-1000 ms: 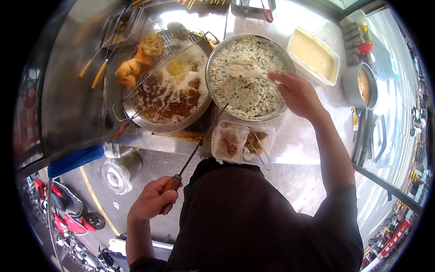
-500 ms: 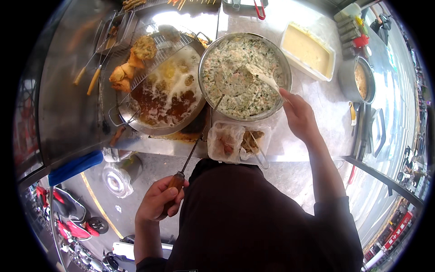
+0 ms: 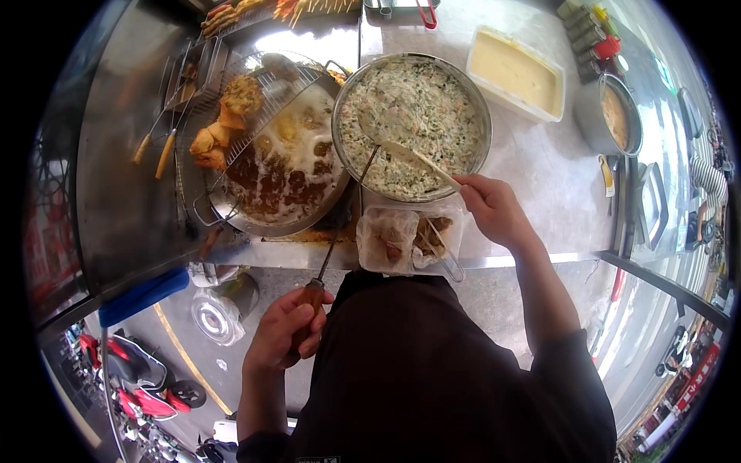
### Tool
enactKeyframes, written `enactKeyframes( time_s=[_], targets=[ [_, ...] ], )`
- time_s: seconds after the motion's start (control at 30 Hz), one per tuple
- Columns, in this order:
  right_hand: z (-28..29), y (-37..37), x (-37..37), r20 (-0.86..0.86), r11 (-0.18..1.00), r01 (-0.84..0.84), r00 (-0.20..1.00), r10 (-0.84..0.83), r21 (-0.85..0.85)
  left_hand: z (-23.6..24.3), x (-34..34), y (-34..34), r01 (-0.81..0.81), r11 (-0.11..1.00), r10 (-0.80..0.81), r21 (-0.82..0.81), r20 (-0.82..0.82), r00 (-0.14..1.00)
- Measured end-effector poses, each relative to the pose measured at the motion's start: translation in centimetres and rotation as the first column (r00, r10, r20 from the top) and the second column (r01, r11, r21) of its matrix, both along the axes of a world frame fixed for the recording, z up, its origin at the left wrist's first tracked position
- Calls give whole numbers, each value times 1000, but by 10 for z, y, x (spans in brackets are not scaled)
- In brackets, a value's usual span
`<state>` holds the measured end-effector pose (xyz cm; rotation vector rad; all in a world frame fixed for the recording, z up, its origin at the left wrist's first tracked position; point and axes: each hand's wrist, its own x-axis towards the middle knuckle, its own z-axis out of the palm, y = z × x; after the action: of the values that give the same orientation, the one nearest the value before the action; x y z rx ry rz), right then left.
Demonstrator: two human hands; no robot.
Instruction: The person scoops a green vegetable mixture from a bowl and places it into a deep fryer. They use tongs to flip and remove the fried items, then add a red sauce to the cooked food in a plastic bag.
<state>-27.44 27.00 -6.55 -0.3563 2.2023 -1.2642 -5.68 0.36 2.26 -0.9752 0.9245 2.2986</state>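
Our right hand (image 3: pixel 494 210) is pinching a spoon (image 3: pixel 401 147) that dips into the batter bowl (image 3: pixel 411 123) on the bench (image 3: pixel 540 177). Our left hand (image 3: pixel 287 333) is wrapped round a wooden-handled tool (image 3: pixel 328 258) reaching toward the frying wok (image 3: pixel 282 166) beside the bowl. A plastic tub (image 3: pixel 409 239) sits just under the bowl.

A clear plastic bag (image 3: pixel 388 241) of fried pieces lies at the counter's near edge.
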Motion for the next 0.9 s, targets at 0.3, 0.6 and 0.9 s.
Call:
enactKeyframes(
  time_s=[0.3,0.6,0.9],
  targets=[
    [25,32,-69,81,999,-37,996,34,35,4,11,-7,74,994,-73,-81,24,997],
    [16,10,-46,73,985,85,995,-75,-147,-1,21,-6,53,998,-53,-19,-2,999],
    [23,-4,-71,313,968,186,941,-126,-170,-2,21,-7,134,986,-136,-97,-8,991]
  ],
)
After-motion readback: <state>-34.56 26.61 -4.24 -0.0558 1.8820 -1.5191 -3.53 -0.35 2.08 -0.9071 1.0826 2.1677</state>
